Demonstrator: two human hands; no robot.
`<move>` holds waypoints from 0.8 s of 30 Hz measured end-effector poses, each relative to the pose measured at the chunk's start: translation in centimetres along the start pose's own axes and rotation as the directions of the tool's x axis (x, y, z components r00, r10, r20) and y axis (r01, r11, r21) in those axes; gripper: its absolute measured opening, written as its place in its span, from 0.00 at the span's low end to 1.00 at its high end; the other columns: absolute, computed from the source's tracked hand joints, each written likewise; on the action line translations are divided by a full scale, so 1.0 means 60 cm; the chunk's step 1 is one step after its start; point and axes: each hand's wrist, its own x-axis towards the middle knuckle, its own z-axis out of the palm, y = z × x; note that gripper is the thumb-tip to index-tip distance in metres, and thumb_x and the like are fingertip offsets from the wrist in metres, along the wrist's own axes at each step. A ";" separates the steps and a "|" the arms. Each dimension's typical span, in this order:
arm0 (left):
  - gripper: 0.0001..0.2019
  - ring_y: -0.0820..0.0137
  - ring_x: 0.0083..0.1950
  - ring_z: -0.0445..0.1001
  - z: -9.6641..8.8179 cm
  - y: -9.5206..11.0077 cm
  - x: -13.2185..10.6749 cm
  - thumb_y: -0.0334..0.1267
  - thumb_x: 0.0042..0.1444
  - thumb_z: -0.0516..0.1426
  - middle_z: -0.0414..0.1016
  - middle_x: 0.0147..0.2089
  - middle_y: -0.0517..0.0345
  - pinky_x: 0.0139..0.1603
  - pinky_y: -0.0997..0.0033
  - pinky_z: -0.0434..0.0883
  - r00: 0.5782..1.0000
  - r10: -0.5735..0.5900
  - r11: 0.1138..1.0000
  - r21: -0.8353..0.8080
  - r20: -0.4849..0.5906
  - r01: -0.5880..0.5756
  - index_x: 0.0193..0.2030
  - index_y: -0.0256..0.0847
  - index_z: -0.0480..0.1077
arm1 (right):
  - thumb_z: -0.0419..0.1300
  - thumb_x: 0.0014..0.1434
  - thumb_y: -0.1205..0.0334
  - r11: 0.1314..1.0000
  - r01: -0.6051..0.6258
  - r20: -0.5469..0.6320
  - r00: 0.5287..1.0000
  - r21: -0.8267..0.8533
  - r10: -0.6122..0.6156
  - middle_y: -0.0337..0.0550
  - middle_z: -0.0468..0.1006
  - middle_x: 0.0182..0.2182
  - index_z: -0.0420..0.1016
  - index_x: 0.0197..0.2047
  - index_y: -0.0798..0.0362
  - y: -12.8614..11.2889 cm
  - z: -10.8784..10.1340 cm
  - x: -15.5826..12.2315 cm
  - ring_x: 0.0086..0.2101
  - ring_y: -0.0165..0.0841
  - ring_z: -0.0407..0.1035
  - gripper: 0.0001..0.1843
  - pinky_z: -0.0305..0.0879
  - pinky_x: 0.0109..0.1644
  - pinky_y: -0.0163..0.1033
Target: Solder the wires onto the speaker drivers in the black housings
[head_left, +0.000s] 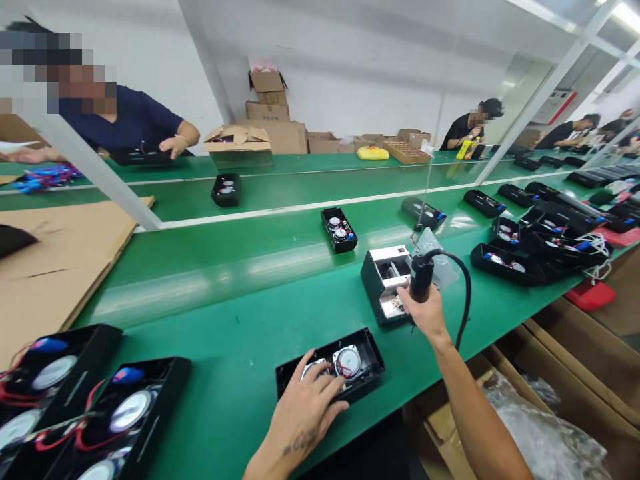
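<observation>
A black speaker housing with two round silver speaker drivers and red wires lies open side up on the green bench in front of me. My left hand rests over its left half, fingers spread and partly covering one driver. To the right, my right hand is wrapped round a black electric screwdriver with a thick black cord. The screwdriver stands upright beside a black and silver screw feeder; its tip is hidden behind the hand and the feeder.
Open speaker housings stand at the near left by a cardboard sheet. More housings pile up on the right. One housing lies beyond the feeder. A co-worker sits across the bench. Cardboard boxes stand below the right edge.
</observation>
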 end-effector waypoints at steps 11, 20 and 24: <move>0.09 0.70 0.42 0.83 0.009 0.005 -0.005 0.42 0.77 0.56 0.84 0.34 0.67 0.87 0.47 0.47 1.000 0.025 0.999 -0.038 -0.006 -0.025 0.43 0.46 0.74 | 0.65 0.70 0.57 0.880 0.123 0.033 0.987 0.460 -0.156 0.23 0.63 0.19 0.69 0.57 0.37 -0.090 0.026 -0.175 0.14 0.28 0.56 0.15 0.60 0.19 0.36; 0.07 0.70 0.41 0.83 0.006 0.006 -0.005 0.38 0.75 0.57 0.83 0.35 0.67 0.86 0.44 0.49 0.998 0.004 0.999 -0.049 0.055 -0.002 0.42 0.45 0.73 | 0.62 0.73 0.60 0.854 0.067 0.169 0.969 0.516 -0.178 0.25 0.64 0.23 0.69 0.60 0.37 -0.057 0.079 -0.214 0.16 0.27 0.59 0.15 0.61 0.20 0.32; 0.07 0.70 0.40 0.82 0.002 0.008 -0.004 0.37 0.75 0.57 0.83 0.36 0.67 0.86 0.45 0.50 0.998 0.000 0.999 -0.042 0.060 0.002 0.42 0.45 0.73 | 0.60 0.74 0.62 0.852 0.050 0.192 0.966 0.522 -0.175 0.25 0.64 0.22 0.67 0.60 0.38 -0.052 0.085 -0.217 0.16 0.27 0.58 0.15 0.61 0.21 0.32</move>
